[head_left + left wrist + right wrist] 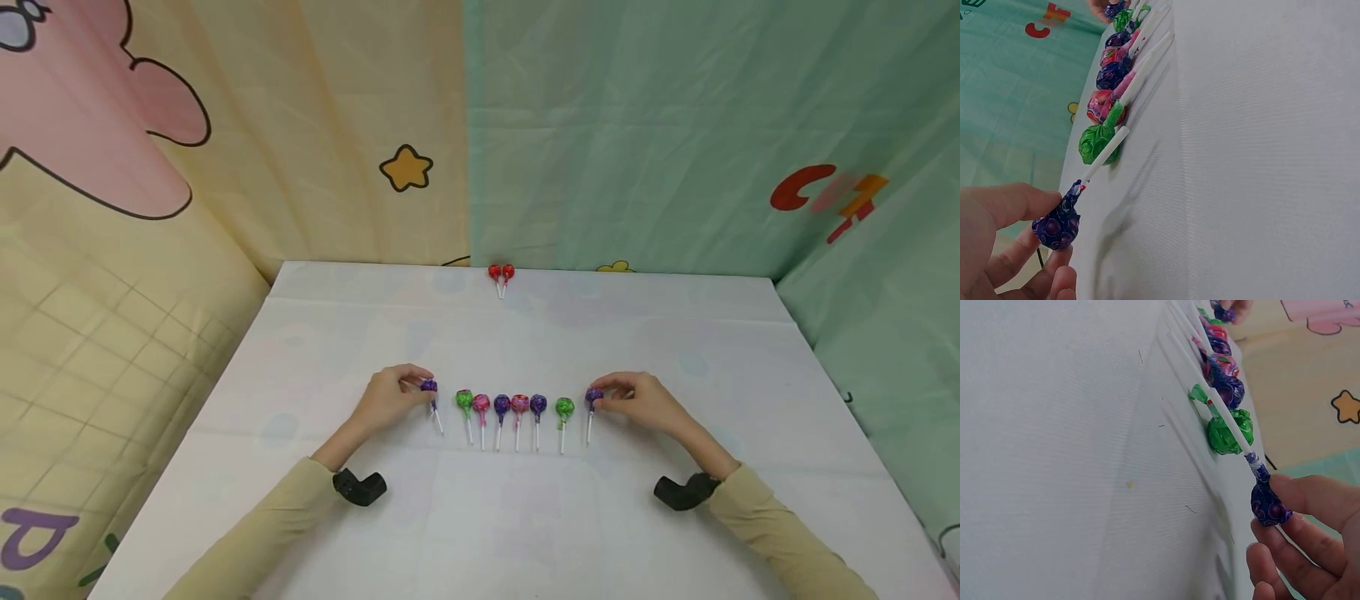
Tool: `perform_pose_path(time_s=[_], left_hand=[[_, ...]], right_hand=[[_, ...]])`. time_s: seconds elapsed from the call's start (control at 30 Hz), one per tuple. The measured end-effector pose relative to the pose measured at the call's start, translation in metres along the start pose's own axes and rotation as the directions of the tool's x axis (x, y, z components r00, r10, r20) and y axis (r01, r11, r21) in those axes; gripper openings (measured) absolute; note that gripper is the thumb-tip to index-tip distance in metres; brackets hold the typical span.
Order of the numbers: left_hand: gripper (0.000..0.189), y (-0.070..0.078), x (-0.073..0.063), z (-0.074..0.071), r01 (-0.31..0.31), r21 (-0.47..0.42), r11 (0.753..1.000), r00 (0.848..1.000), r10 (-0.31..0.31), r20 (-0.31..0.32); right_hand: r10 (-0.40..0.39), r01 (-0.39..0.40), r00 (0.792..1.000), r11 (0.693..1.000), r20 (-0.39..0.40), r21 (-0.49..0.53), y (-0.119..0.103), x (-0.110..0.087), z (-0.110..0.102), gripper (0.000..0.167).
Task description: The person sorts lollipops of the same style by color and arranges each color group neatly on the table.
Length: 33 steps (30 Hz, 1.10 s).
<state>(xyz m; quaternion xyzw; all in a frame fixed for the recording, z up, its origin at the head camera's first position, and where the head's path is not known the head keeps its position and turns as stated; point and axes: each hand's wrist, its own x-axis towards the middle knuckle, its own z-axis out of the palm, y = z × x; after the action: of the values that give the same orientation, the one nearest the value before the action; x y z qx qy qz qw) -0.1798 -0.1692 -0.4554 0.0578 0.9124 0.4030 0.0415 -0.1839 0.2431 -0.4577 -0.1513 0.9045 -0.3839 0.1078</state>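
Observation:
At the left end of a row of lollipops, my left hand (393, 395) pinches a purple lollipop (1057, 226) by its wrapped head, between thumb and fingers. Its white stick points toward the row. My right hand (633, 398) pinches another purple lollipop (1268, 503) the same way at the right end. Between the hands lie a green lollipop (464, 400), a pink one (481, 404), a purple one (502, 406), a red-pink one (520, 404), a second purple one (537, 405) and another green one (564, 407), sticks toward me.
Two red lollipops (501, 273) lie together at the far edge of the white-covered table (525, 525). Behind it hang a yellow curtain (337, 100) and a green curtain (675, 100). Black wrist mounts (360, 488) sit at both sleeves.

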Motion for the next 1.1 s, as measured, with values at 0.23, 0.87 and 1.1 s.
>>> perform_pose_path(time_s=[0.23, 0.87, 1.1], left_hand=[[0.03, 0.005, 0.002, -0.002, 0.011, -0.014, 1.0, 1.0, -0.011, 0.008], [0.028, 0.031, 0.014, 0.012, -0.044, -0.074, 0.996, 0.998, 0.047, 0.033], [0.029, 0.04, 0.024, 0.019, -0.059, -0.082, 0.995, 0.997, 0.063, 0.039]], right_hand=[[0.012, -0.012, 1.0, 1.0, -0.014, 0.006, -0.004, 0.003, -0.005, 0.033], [-0.01, 0.013, 0.999, 0.999, -0.048, 0.048, -0.023, 0.022, -0.001, 0.034], [-0.012, 0.014, 0.999, 0.999, -0.04, 0.048, -0.032, 0.035, 0.005, 0.034]])
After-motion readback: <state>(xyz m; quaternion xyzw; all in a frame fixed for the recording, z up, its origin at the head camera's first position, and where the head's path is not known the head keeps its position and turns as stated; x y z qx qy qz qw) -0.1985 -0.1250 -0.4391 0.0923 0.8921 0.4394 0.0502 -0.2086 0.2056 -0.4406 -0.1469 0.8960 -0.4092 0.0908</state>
